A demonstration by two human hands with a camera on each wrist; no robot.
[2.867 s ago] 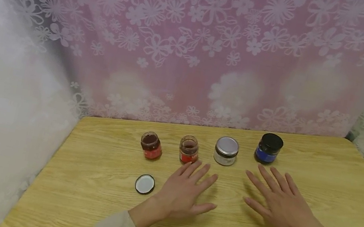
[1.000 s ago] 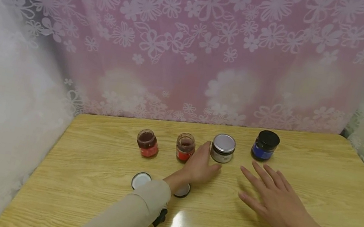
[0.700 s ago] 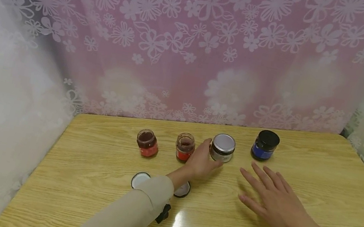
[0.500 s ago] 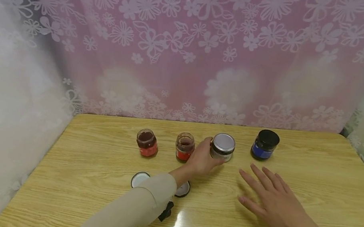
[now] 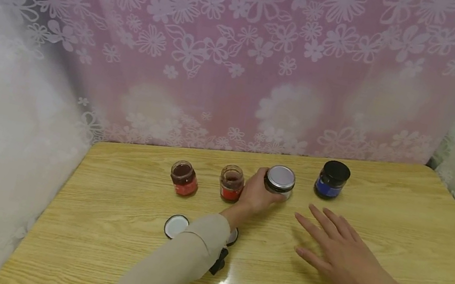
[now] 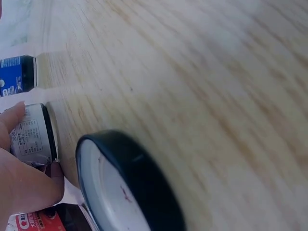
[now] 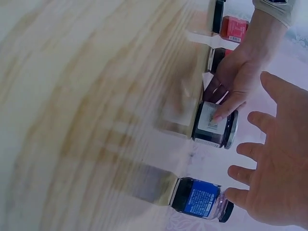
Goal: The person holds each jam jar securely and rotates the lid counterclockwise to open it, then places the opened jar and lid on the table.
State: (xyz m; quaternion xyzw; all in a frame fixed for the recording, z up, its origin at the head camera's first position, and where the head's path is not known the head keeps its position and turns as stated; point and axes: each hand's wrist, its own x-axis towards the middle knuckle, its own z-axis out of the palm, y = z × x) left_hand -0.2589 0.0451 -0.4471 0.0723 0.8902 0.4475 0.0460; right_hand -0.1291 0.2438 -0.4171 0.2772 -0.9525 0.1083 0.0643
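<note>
My left hand [image 5: 256, 195] grips a squat glass jar [image 5: 280, 177] with a silver lid, thumb at its near side and fingers round its left. In the right wrist view, the thumb lies across the pale label of this jar [image 7: 211, 120]. Whether its base is off the table cannot be told. My right hand [image 5: 342, 256] hovers over the table with spread, relaxed fingers, holding nothing. Beyond its fingertips stands a black-lidded jar [image 5: 332, 181] with a blue label. Just left of my left hand is an open, red-labelled jar [image 5: 231, 188].
Another open jar [image 5: 184, 182] with a red label stands farther left. One lid [image 5: 176, 227] lies upturned on the wooden table [image 5: 102, 231]; a second lid [image 5: 233, 236] is partly hidden by my left sleeve [image 5: 183, 261]. A flowered curtain [image 5: 241, 63] hangs behind the table.
My left hand has gone from spread fingers above the table to the silver-lidded jar and closed round it. The second lid has come into view beneath that forearm. My right hand barely moved.
</note>
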